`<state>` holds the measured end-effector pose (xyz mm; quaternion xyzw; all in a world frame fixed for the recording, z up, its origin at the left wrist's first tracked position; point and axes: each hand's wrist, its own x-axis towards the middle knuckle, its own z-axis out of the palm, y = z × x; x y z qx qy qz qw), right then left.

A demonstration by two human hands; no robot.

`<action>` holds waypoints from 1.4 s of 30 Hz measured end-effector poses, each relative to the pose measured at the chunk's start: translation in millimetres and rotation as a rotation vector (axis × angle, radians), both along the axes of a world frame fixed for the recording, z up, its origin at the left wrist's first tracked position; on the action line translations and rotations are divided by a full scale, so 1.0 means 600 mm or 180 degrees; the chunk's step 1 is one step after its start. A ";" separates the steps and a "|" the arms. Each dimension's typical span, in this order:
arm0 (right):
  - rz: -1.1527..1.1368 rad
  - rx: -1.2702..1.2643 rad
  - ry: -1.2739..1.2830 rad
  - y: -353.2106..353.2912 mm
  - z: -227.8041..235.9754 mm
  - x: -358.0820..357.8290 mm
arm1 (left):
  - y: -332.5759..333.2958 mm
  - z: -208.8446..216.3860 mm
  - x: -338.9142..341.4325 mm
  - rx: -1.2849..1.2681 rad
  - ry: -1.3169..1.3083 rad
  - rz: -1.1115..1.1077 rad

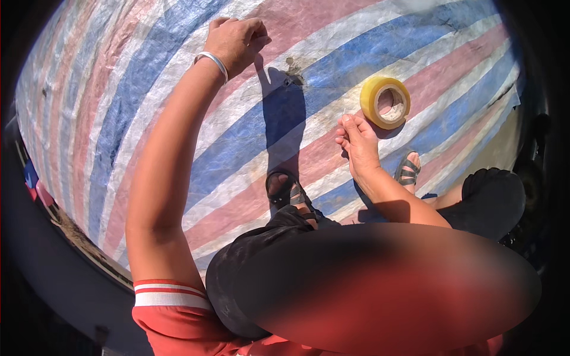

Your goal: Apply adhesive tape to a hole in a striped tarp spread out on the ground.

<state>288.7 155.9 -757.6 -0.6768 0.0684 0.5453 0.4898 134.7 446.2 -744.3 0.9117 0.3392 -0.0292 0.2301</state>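
My left hand (pixel 233 44), with a silvery bangle (pixel 212 62) at its wrist, is raised at the upper left over a striped woven plastic tarp (pixel 237 139). Its fingers are curled and pinched together; whatever lies between them is too small to see. My right hand (pixel 361 145) is closed in a pinch, with a thin, pale, needle-like piece (pixel 343 111) sticking up from the fingertips. Just beyond it, a roll of clear yellowish packing tape (pixel 370 99) lies on the tarp, apart from the fingers.
A small torn, stained spot (pixel 293 72) marks the tarp between my hands. My sandalled feet (pixel 284 185) stand on the tarp, near its right edge. Bare ground (pixel 503 142) shows past that edge. Small pink and blue things (pixel 43 193) lie at the far left.
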 end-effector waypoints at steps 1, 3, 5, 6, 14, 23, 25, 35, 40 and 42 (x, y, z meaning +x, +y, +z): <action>-0.0066 -0.0128 0.0053 -0.002 -0.007 -0.014 | 0.007 -0.026 0.006 0.0121 -0.0112 -0.0153; -0.0280 -0.0280 0.0197 -0.009 -0.022 -0.039 | 0.017 -0.051 0.029 0.0138 -0.0159 -0.0414; -0.0365 -0.0386 0.0303 -0.015 -0.022 -0.065 | 0.028 -0.069 0.038 0.0240 -0.0146 -0.0615; -0.0428 -0.0487 0.0397 -0.014 -0.020 -0.077 | 0.031 -0.077 0.042 0.0346 -0.0147 -0.0792; -0.0330 -0.0664 0.0392 -0.008 -0.035 -0.122 | 0.040 -0.110 0.063 0.0648 -0.0128 -0.1355; 0.0078 -0.0786 0.0161 0.004 -0.046 -0.112 | 0.034 -0.123 0.057 0.1045 0.0235 -0.1429; 0.0133 -0.0761 0.0129 0.008 -0.045 -0.113 | 0.032 -0.123 0.052 0.1140 0.0145 -0.1313; 0.0572 -0.0968 0.0065 0.029 -0.047 -0.094 | 0.026 -0.122 0.046 0.1624 -0.0331 -0.0814; 0.0812 -0.1120 0.0043 0.038 -0.042 -0.085 | 0.021 -0.116 0.034 0.1875 -0.0528 -0.0589; 0.0984 -0.1151 -0.0003 0.043 -0.041 -0.085 | 0.021 -0.109 0.022 0.2004 -0.0564 -0.0478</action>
